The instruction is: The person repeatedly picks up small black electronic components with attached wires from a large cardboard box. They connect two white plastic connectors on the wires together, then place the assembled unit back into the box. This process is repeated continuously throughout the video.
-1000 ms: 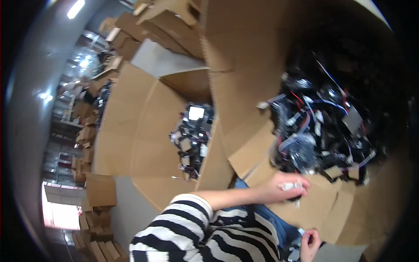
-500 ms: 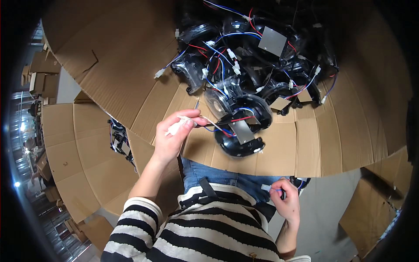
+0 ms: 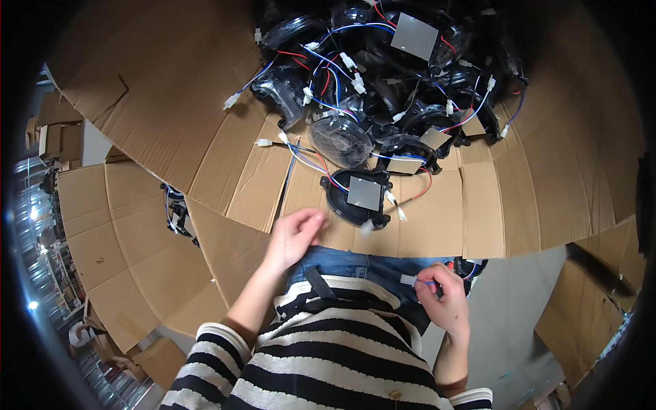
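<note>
My left hand (image 3: 297,239), fingers loosely bent and blurred at the tips, hovers over the near edge of the cardboard with nothing visible in it. Just beyond it, a black rounded lamp-like housing (image 3: 338,198) lies on the cardboard, a grey square plate (image 3: 365,193) on its face. Red, white and blue wires run from the housing to white connectors, one (image 3: 264,143) out to the left. A blurred white piece (image 3: 367,227) shows at its near edge. Low by my right hip, my right hand (image 3: 444,297) pinches a white plug connector (image 3: 408,279) on thin blue wires.
Similar black housings (image 3: 410,89), several in clear plastic, pile up at the far side of the large cardboard box (image 3: 225,198). More parts (image 3: 180,219) show in a gap at the left. Other cardboard boxes (image 3: 102,246) stand left and right (image 3: 581,321) on the grey floor.
My left hand has let go of the white connector and drawn back toward me. The housing it was handling now lies flat, wires spread out. My right hand still pinches its connector.
</note>
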`<action>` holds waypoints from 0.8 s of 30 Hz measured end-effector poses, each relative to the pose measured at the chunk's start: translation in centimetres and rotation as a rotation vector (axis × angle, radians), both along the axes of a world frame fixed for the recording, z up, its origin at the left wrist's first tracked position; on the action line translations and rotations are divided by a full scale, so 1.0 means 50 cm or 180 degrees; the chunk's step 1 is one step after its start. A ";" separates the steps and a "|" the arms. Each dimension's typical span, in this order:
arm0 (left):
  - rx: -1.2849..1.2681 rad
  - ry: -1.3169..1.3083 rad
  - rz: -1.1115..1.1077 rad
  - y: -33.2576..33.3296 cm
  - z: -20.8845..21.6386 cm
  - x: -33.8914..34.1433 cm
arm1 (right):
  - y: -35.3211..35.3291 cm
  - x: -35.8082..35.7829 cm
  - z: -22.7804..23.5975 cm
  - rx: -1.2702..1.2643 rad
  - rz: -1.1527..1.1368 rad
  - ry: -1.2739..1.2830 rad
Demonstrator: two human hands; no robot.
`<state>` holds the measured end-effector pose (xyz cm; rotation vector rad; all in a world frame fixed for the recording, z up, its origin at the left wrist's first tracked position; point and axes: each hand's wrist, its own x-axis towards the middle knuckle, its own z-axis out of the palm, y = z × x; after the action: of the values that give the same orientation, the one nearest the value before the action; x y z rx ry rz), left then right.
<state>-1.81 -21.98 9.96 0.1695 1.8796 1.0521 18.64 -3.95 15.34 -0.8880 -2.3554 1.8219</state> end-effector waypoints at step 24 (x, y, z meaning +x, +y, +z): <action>0.1223 0.0309 -0.0008 0.130 0.059 -0.011 | 0.000 0.046 0.063 -0.0254 0.0224 -0.0086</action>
<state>-2.37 -15.49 12.93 0.4514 1.7432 1.4180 20.96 -3.95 18.49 -0.8533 -2.3744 1.9552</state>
